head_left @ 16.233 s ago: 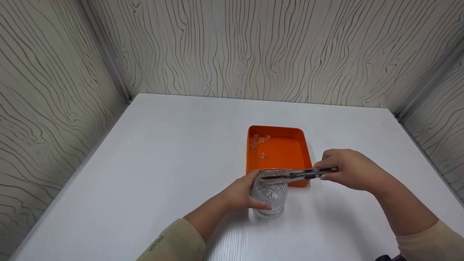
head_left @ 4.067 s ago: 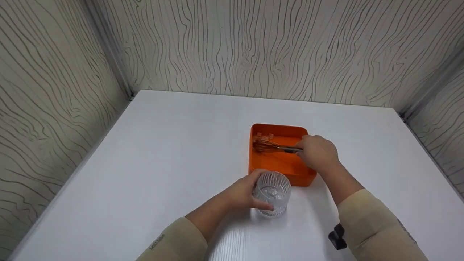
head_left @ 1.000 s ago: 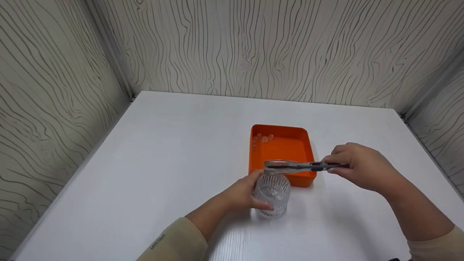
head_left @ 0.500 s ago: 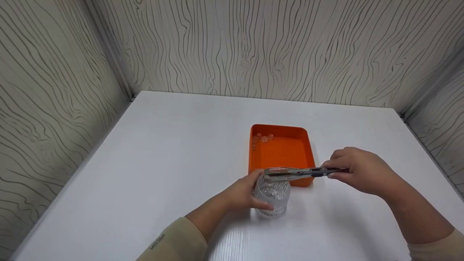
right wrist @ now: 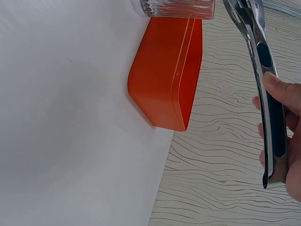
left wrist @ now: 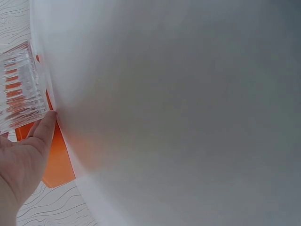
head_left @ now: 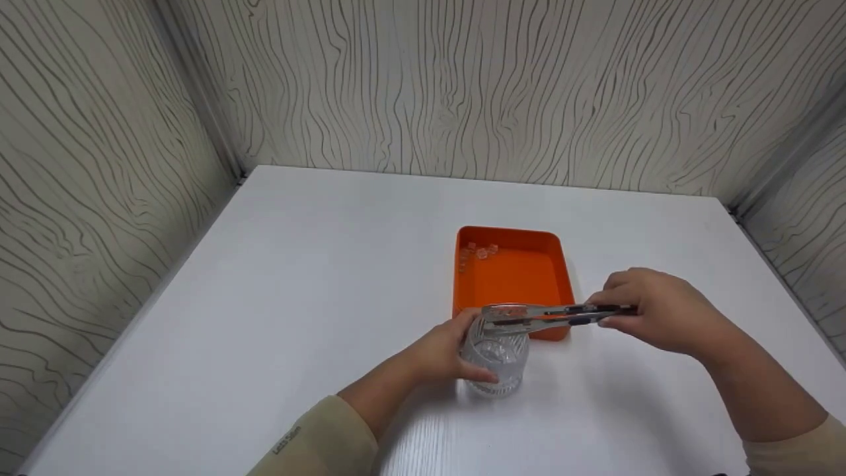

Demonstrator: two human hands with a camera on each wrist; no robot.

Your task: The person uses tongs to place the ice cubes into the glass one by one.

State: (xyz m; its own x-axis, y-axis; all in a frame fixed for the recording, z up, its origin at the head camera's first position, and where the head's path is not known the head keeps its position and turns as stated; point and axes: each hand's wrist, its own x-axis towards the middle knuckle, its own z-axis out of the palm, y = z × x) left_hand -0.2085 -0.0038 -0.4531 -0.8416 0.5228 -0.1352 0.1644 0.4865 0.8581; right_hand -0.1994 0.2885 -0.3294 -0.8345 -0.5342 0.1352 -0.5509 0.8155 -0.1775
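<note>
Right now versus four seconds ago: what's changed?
The right hand has carried the silver metal tongs with dark grips from the orange rectangular tray, toward the person and slightly right, to the mouth of the clear ribbed glass. Both hands hold the same things as then. Unchanged: left hand gripping the glass; tray in place.

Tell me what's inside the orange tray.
Small clear cubes sit near the far left corner of the orange tray. The tongs and glass cover part of its near end, so I can't see there.
</note>
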